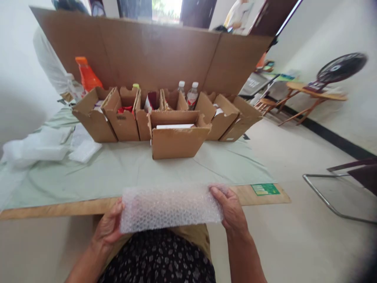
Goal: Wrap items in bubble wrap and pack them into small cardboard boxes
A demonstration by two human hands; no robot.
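A rectangular piece of bubble wrap is stretched between my two hands, over my lap at the near edge of the table. My left hand is closed on its left end. At the right end, my right hand grips it with the thumb on top. Beyond it on the green cloth stands a low cardboard box with a flat white item showing inside. More bubble wrap and a heap of clear wrapping lie at the left of the table.
Several open cardboard boxes stand in a row before a tall cardboard panel. Bottles, among them an orange bottle, stand behind them. To the right are a fan on a wooden stand and a metal-framed chair. A person is behind the panel.
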